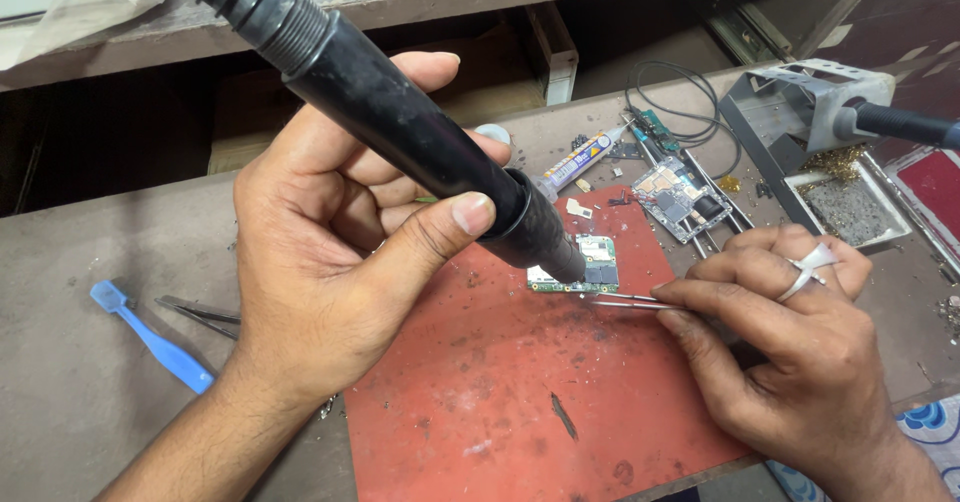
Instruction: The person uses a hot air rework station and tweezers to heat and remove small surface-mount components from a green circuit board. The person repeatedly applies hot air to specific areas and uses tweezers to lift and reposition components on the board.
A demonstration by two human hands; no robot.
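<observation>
My left hand (330, 252) grips a thick black hot-air wand (400, 127) with a ribbed hose at its top. Its nozzle points down at a small green circuit board (598, 258) lying on a red mat (520, 382). My right hand (780, 332) pinches metal tweezers (625, 301), whose tips reach the board's lower edge. A white strip wraps one finger of the right hand.
A blue plastic pry tool (150, 337) and dark tweezers (200, 314) lie left on the brown bench. Behind the mat are a tube of paste (585, 157), a second circuit board in a holder (678, 197), black wire, and a grey iron stand (820, 112) with a tray.
</observation>
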